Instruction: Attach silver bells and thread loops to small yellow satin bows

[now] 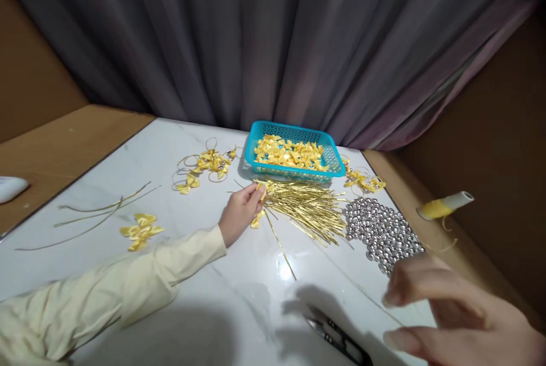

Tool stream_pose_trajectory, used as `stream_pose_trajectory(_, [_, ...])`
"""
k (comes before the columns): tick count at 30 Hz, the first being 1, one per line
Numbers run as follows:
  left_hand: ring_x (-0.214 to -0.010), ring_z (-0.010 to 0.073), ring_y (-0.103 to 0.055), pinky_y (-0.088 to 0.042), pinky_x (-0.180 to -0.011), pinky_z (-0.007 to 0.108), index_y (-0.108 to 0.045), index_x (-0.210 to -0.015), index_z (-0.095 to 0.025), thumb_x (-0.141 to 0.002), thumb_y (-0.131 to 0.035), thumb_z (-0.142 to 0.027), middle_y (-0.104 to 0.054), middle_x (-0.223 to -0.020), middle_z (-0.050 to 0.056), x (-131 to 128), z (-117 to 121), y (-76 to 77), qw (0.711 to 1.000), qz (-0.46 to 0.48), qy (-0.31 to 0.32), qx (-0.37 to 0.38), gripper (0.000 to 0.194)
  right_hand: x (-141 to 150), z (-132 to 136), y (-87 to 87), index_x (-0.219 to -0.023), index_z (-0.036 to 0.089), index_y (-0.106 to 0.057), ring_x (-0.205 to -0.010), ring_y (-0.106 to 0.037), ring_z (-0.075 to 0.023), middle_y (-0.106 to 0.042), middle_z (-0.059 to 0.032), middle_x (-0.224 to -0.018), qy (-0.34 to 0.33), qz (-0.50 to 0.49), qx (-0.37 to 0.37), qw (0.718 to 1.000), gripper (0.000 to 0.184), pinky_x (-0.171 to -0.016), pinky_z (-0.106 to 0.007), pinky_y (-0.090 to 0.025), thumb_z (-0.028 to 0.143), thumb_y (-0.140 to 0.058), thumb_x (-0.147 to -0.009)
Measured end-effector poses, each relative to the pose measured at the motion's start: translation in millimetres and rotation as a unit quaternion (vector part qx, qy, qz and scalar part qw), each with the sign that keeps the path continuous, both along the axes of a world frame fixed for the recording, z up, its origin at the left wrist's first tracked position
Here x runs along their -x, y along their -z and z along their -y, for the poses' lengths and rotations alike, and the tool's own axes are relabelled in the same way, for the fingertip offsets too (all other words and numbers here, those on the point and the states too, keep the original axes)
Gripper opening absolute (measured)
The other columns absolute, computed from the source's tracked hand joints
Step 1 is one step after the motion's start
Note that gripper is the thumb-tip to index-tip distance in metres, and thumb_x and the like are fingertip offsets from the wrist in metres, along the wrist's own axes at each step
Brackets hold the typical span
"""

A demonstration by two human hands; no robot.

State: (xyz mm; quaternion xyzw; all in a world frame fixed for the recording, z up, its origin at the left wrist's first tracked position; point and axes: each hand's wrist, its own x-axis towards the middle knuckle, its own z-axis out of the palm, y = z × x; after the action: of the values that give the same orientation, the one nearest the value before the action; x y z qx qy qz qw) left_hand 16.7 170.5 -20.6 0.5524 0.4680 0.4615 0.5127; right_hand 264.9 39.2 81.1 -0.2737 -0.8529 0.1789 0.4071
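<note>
Head view, left hand (pixel 240 212) pinching yellow ribbon (pixel 256 221), marks (pixel 247 165) beside basket (pixel 251 147) unclear

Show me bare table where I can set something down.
Largest: the table front, between the left sleeve and black snips. Smaller: between the lone bow and left bow pile. Crowded: from the blue basket through gold strands to silver beads.

Wires (pixel 309 212) lie before the basket (pixel 339 162), left of beads (pixel 381 232).
</note>
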Motion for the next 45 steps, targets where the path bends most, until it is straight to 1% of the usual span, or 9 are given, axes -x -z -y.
stream_pose_trajectory(3, [-0.042, 0.0057, -0.033, -0.026, -0.041, 0.018, -0.049, -0.065, -0.016, -0.083, -0.047, -0.037, -0.037, -0.05, -0.007, -2, 16, -4.7, 0.998, -0.04, 0.033, -0.027, 0.027, 3, -5, 12.9, -0.096, 0.029, -0.069, -0.073, -0.065, -0.0219, -0.071, -0.0081, -0.084, 0.008, -0.091, 0.129, 0.987, 0.019, -0.063, -0.035, -0.053, 0.028, -0.058, -0.081])
stream_pose_trajectory(6, [-0.043, 0.0065, -0.032, -0.027, -0.044, 0.02, -0.049, -0.063, -0.016, -0.085, -0.044, -0.034, -0.035, -0.049, -0.007, -5, 32, -8.0, 0.988, -0.11, 0.072, -0.08, 0.029, 13, -14, 36.1, -0.094, 0.028, -0.07, -0.065, -0.064, -0.0183, -0.072, -0.0046, -0.074, 0.036, -0.185, 0.311, 0.931, 0.018, -0.061, -0.032, -0.052, 0.025, -0.058, -0.082])
stream_pose_trajectory(9, [-0.045, 0.0076, -0.034, -0.03, -0.047, 0.021, -0.05, -0.065, -0.016, -0.088, -0.038, -0.03, -0.034, -0.05, -0.006, -7, 41, -9.0, 0.966, -0.183, 0.104, -0.15, 0.029, 23, -24, 57.8, -0.092, 0.019, -0.071, -0.059, -0.062, -0.0161, -0.07, -0.0063, -0.07, 0.098, -0.18, 0.453, 0.868, 0.019, -0.059, -0.03, -0.051, 0.029, -0.059, -0.08])
stream_pose_trajectory(12, [-0.047, 0.0082, -0.036, -0.03, -0.049, 0.021, -0.051, -0.066, -0.016, -0.088, -0.037, -0.028, -0.035, -0.051, -0.006, -9, 46, -8.5, 0.957, -0.204, 0.124, -0.164, 0.029, 31, -29, 71.0, -0.094, 0.015, -0.068, -0.053, -0.057, -0.0122, -0.069, -0.0065, -0.072, 0.12, -0.14, 0.498, 0.847, 0.027, -0.057, -0.028, -0.048, 0.035, -0.057, -0.08])
stream_pose_trajectory(20, [-0.043, 0.0071, -0.03, -0.028, -0.043, 0.02, -0.05, -0.067, -0.016, -0.089, -0.036, -0.033, -0.03, -0.048, -0.007, -13, 53, -5.7, 0.97, -0.16, 0.175, -0.049, 0.031, 45, -29, 78.3, -0.074, 0.014, -0.057, -0.053, -0.054, -0.0096, -0.067, -0.006, -0.069, 0.146, -0.156, 0.509, 0.834, 0.022, -0.053, -0.022, -0.043, 0.034, -0.055, -0.081])
stream_pose_trajectory(24, [-0.041, 0.0056, -0.027, -0.023, -0.038, 0.018, -0.047, -0.066, -0.016, -0.087, -0.041, -0.038, -0.032, -0.048, -0.008, -16, 51, -6.1, 0.973, -0.041, 0.215, 0.074, 0.031, 49, -28, 80.3, -0.075, 0.015, -0.055, -0.052, -0.053, -0.0096, -0.067, -0.0053, -0.069, 0.156, -0.214, 0.47, 0.842, 0.019, -0.054, -0.022, -0.044, 0.033, -0.054, -0.082])
stream_pose_trajectory(30, [-0.034, 0.0033, -0.02, -0.017, -0.028, 0.014, -0.051, -0.072, -0.015, -0.086, -0.046, -0.036, -0.033, -0.048, -0.008, -22, 49, -9.7, 0.881, 0.144, 0.331, 0.306, 0.026, 58, -17, 91.3, -0.074, 0.017, -0.051, -0.049, -0.051, -0.0096, -0.059, 0.0006, -0.058, 0.258, -0.174, 0.269, 0.911, 0.013, -0.05, -0.02, -0.041, 0.023, -0.049, -0.086])
stream_pose_trajectory(35, [-0.035, 0.0032, -0.018, -0.016, -0.026, 0.011, -0.053, -0.071, -0.014, -0.085, -0.047, -0.027, -0.035, -0.05, -0.007, -20, 47, -8.5, 0.859, 0.208, 0.317, 0.344, 0.02, 58, -17, 97.2, -0.075, 0.018, -0.047, -0.05, -0.049, -0.0099, -0.052, 0.0014, -0.058, 0.265, -0.056, 0.157, 0.95, 0.013, -0.051, -0.021, -0.038, 0.016, -0.042, -0.087])
stream_pose_trajectory(45, [-0.037, 0.0035, -0.017, -0.017, -0.026, 0.009, -0.052, -0.069, -0.014, -0.085, -0.048, -0.025, -0.034, -0.049, -0.007, -21, 44, -9.3, 0.856, 0.218, 0.307, 0.353, 0.02, 56, -11, 96.5, -0.083, 0.016, -0.048, -0.045, -0.042, -0.0091, -0.047, 0.0025, -0.056, 0.244, 0.063, 0.114, 0.961, 0.012, -0.047, -0.02, -0.032, 0.014, -0.037, -0.088])
